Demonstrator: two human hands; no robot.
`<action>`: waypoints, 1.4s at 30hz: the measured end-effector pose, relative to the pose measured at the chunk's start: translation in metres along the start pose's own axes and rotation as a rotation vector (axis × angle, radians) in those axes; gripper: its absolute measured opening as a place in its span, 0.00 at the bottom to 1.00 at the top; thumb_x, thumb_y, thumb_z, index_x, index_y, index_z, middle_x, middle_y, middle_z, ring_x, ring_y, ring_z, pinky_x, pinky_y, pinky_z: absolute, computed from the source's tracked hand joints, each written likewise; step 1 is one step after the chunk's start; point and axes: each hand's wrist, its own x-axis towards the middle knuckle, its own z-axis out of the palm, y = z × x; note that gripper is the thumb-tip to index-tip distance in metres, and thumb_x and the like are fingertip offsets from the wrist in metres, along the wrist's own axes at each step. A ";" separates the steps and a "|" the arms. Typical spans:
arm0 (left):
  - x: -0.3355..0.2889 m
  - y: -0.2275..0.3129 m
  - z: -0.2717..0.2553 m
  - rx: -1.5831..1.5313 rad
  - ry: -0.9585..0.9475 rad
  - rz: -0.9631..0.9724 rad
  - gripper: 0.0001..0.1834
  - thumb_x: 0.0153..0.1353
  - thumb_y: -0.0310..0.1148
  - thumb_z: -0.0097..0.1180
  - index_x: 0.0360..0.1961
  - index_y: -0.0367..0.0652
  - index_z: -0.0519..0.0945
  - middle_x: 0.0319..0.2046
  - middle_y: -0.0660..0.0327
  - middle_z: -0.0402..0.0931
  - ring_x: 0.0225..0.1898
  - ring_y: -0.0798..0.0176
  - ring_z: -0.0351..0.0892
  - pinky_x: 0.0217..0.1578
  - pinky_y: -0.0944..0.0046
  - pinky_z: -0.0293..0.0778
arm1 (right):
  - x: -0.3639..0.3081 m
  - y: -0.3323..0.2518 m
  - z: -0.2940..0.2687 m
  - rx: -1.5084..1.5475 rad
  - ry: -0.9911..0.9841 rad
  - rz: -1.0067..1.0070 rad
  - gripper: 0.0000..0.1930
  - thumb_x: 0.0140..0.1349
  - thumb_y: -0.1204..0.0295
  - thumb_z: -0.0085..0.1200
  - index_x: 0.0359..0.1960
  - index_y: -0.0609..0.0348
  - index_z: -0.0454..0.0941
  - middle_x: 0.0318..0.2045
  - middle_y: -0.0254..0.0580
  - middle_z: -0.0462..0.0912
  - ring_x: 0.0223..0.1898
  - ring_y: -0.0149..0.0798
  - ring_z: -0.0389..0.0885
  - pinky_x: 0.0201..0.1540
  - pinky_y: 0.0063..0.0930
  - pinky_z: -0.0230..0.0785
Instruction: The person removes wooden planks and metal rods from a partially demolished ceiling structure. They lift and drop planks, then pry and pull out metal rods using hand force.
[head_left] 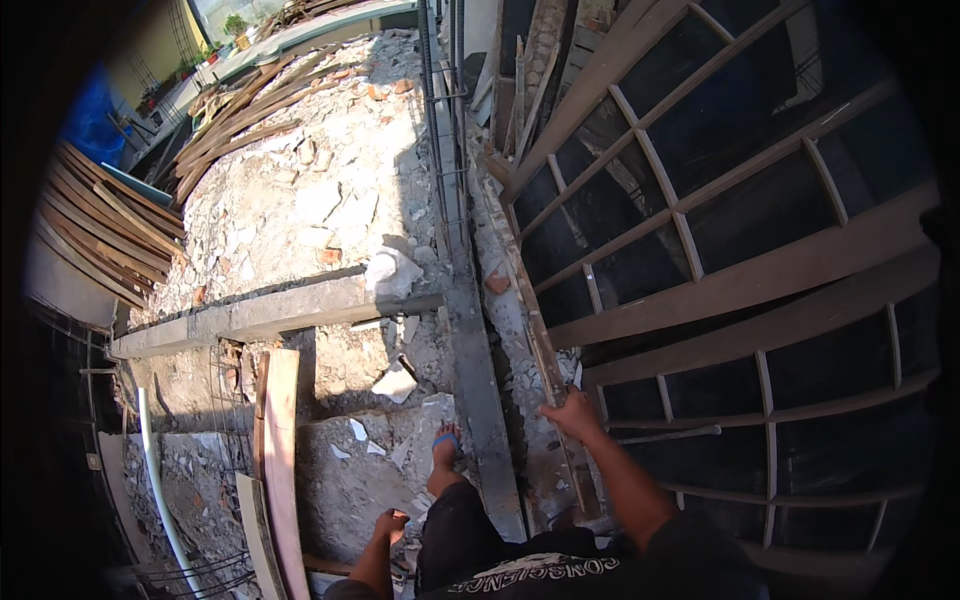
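Note:
My right hand [570,413] is closed round a long, narrow wooden plank [543,335], which slants from beside the window frames down toward my legs. My left hand [393,524] hangs low beside my left leg, its fingers loosely curled and a little apart, with nothing visible in it. My left foot [446,445], in a blue-strapped sandal, rests on broken concrete next to a grey concrete beam [480,385]. To the right of the plank lean large brown window frames [690,290] with dark panes. The plank's lower end is near my right leg.
Rubble [310,190] covers the sunlit ground ahead, behind a low concrete beam [240,318]. Curved-looking wooden strips [110,235] are stacked at the left. Nearer stand pale boards [282,450] and a white pipe [157,480]. Steel rebar [441,95] rises along the far beam.

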 end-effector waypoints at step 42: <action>-0.045 0.648 -0.053 1.100 -0.009 1.909 0.41 0.45 0.25 0.64 0.64 0.46 0.65 0.62 0.52 0.65 0.68 0.46 0.59 0.66 0.48 0.57 | -0.353 -0.065 -0.144 0.138 0.037 0.268 0.30 0.42 0.65 0.60 0.49 0.70 0.78 0.43 0.66 0.82 0.47 0.58 0.82 0.51 0.40 0.72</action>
